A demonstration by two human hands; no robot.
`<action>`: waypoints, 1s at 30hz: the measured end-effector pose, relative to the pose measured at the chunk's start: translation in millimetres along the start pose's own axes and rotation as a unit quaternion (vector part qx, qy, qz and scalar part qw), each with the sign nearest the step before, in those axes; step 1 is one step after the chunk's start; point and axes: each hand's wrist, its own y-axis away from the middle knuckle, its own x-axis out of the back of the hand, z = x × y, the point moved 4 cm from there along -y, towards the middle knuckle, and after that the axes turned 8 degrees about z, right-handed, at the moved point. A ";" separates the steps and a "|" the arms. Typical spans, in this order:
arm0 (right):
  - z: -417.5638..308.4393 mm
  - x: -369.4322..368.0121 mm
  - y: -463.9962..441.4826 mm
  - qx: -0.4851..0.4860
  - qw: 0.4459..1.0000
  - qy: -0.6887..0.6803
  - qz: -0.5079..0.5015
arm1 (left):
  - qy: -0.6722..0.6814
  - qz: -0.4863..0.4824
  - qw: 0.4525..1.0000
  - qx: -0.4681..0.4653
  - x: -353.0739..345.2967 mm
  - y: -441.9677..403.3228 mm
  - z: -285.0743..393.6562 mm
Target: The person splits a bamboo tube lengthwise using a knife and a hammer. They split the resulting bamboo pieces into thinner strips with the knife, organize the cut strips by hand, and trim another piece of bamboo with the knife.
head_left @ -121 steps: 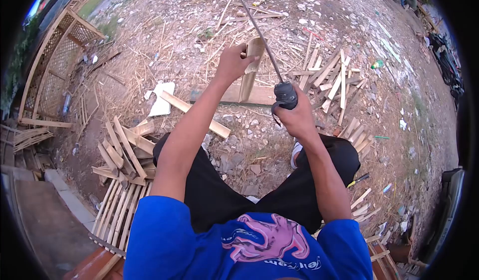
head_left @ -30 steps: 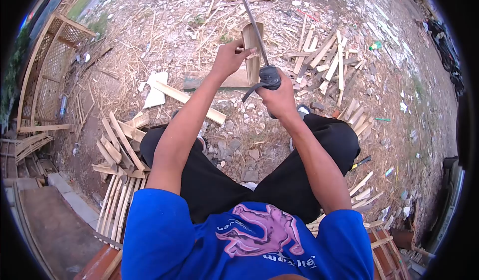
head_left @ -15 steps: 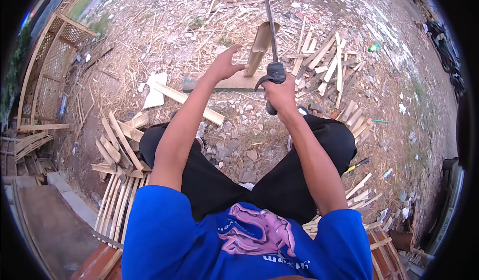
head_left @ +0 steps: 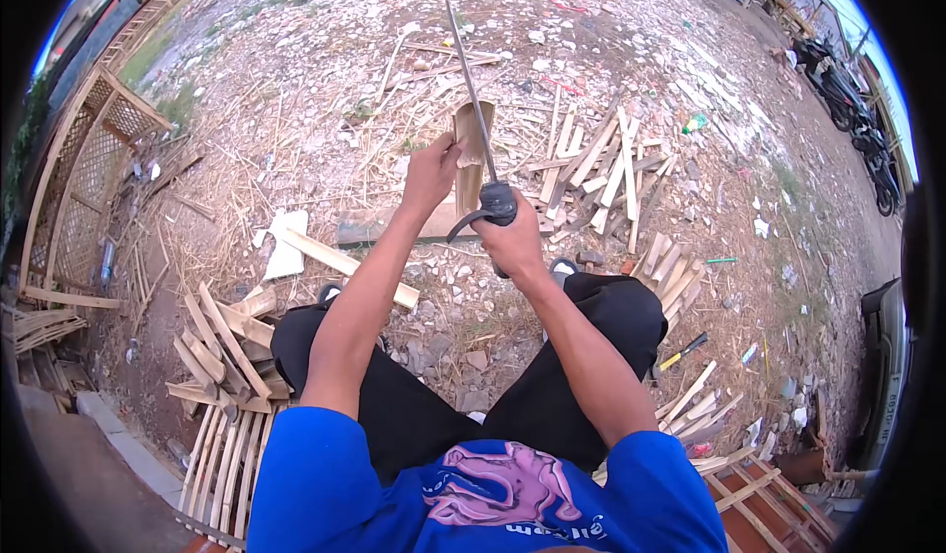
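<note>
My right hand [head_left: 512,238] is wrapped round the dark handle of a long machete [head_left: 473,90], whose blade points up and away from me. A split length of bamboo [head_left: 470,183], hollow side toward me, stands upright on a wooden board [head_left: 370,231] lying on the ground. My left hand [head_left: 431,178] has its fingers closed at the bamboo's left edge, near the upper part. The blade crosses in front of the bamboo in this view; I cannot tell whether they touch.
Split bamboo pieces [head_left: 616,164] are heaped beyond the board to the right. More strips [head_left: 222,341] lie by my left knee. A yellow-and-black tool [head_left: 682,352] rests right of my right knee. A lattice panel [head_left: 84,178] stands far left; motorcycles [head_left: 857,109] are parked far right.
My left hand, spread beside the bamboo before, has closed at its edge. The machete now leans further left, and the view has tilted up.
</note>
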 end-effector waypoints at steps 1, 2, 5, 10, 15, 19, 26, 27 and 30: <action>-14.3 3.1 0.8 0.010 1.000 -0.001 -0.003 | -0.002 0.008 1.000 -0.021 1.7 -0.3 8.1; -26.5 5.9 1.4 0.027 1.000 0.001 0.008 | 0.010 0.022 0.999 -0.036 2.5 -2.8 15.4; -37.9 6.5 6.0 0.072 0.997 -0.015 0.023 | 0.008 0.043 0.998 -0.049 13.6 -3.1 46.0; 53.4 -12.8 13.1 0.025 0.996 -0.059 0.062 | 0.005 -0.123 0.992 0.008 -21.7 34.9 -42.5; 57.5 -8.1 19.6 0.034 0.991 -0.084 0.101 | 0.015 -0.141 0.989 0.036 -27.3 31.6 -42.6; 44.5 -9.6 15.2 0.027 0.990 -0.113 0.082 | 0.112 -0.135 0.984 0.039 -37.8 24.0 -33.2; -8.6 -1.5 24.8 0.066 0.992 -0.088 0.063 | 0.092 -0.030 0.995 -0.028 -4.6 15.4 19.8; -26.5 1.7 28.3 0.065 0.993 -0.075 0.065 | 0.099 -0.017 0.995 -0.023 0.5 13.1 28.0; -20.1 -3.8 25.1 0.045 0.996 -0.050 0.063 | 0.133 -0.026 0.991 -0.005 1.6 18.3 26.6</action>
